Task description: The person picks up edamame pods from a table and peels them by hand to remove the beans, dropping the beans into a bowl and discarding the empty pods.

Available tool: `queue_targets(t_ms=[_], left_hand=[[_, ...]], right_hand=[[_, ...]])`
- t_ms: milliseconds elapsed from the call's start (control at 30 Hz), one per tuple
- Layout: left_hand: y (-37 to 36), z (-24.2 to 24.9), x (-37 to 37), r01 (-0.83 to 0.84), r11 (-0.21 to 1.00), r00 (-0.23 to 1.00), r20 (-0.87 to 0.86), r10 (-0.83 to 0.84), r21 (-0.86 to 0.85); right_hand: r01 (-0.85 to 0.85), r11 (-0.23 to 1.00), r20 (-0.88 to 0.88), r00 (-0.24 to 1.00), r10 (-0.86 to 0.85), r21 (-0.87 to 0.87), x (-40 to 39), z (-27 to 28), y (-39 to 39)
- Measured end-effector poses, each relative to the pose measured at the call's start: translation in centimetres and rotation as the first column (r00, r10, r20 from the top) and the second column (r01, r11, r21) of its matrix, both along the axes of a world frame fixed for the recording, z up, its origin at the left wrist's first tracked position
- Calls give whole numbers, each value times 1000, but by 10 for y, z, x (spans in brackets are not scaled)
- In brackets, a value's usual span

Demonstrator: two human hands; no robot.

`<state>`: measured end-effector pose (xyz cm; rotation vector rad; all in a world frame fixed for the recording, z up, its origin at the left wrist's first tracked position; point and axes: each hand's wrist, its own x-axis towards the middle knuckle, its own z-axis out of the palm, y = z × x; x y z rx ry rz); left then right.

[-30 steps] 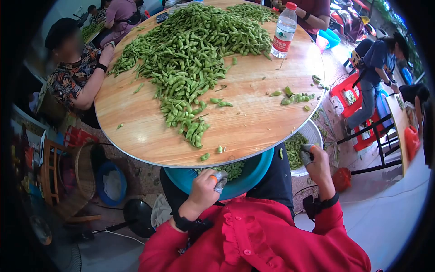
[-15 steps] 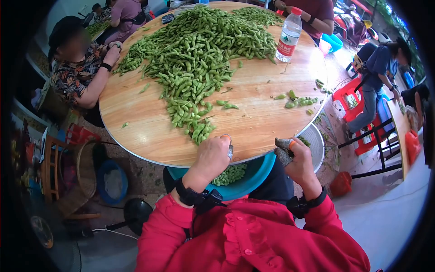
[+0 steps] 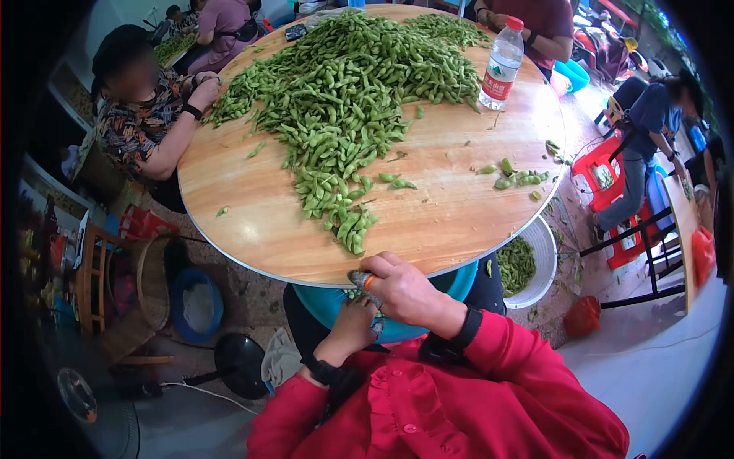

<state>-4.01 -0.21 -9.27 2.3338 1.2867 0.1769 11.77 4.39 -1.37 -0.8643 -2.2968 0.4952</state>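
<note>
A large heap of green bean pods (image 3: 344,92) lies on the round wooden table (image 3: 252,206), its tail reaching the near edge. My right hand (image 3: 405,289) is at that edge, fingers closed, with grey wrapping and an orange band on its digits; whatever it grips is too small to make out. Just below and left, my left hand (image 3: 353,327) is closed over the teal basin (image 3: 315,302), touching or nearly touching the right; its content is hidden. Pale shelled beans show slightly between the hands.
A water bottle (image 3: 501,65) stands on the table near several loose pods (image 3: 521,179). A white basket (image 3: 547,264) with green pods sits on the floor at right. A blue tub (image 3: 197,306) is at lower left. Other people sit or stand around.
My right hand has moved left from beyond the basin's right side to the table edge. My left hand has dropped toward the basin. The view has shifted slightly.
</note>
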Motion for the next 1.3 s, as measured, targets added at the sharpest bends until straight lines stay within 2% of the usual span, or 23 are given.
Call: queue_targets(t_ms=[100,133,233,300,367,433,467,567,600,700,733,833,933,1033,1067,1167,1267,1300], left_hand=[[0,-21,10,14,999,994,104,-19,48],[2,-22,15,51,988,993,112,-34,-147],[1,-46,29,166,867,982,-3,-190,-470],[0,-50,28,134,839,991,84,-105,-527],[-1,-40,28,124,813,991,118,-68,-569],[-14,-35,27,189,797,973,222,-71,-574],[-16,-32,27,155,749,988,93,-125,-644],[-20,-47,16,164,648,944,310,116,-744],[-20,-70,10,211,665,930,356,89,-717],[-6,-36,15,180,885,959,277,-61,-429],[-3,-35,14,192,939,974,175,-146,-284],[-3,-18,16,116,985,970,198,-140,129],[2,7,14,138,981,990,51,-132,-138],[-12,20,10,1,998,948,319,20,-65],[-11,31,9,-15,999,937,349,-1,41],[7,74,15,-197,968,814,576,72,158],[30,96,23,-305,913,827,551,112,271],[39,98,28,-299,913,845,521,118,277]], right_hand=[[126,991,-3,992,-126,-51,28,-6,6],[198,980,37,979,-198,11,46,-7,11],[457,888,-15,890,-457,59,94,-2,24],[596,803,-72,802,-593,18,115,1,30],[664,736,-79,733,-676,-132,122,3,33],[646,762,-68,760,-647,-36,124,-2,34],[635,773,-64,772,-633,10,123,-5,35],[590,799,-140,787,-601,-116,118,-3,36],[552,824,-108,818,-565,-129,113,1,39],[487,862,-2,871,-492,-142,88,16,59],[491,863,45,871,-489,-121,79,19,68],[460,886,122,885,-450,-66,59,7,93],[348,938,170,925,-340,-13,49,4,95],[193,981,187,965,-186,-18,43,12,71],[144,989,185,973,-137,-28,44,13,62],[267,952,55,964,-261,-150,54,12,42],[329,884,-234,879,-416,-333,68,6,28],[331,840,-248,851,-462,-430,73,7,21]])
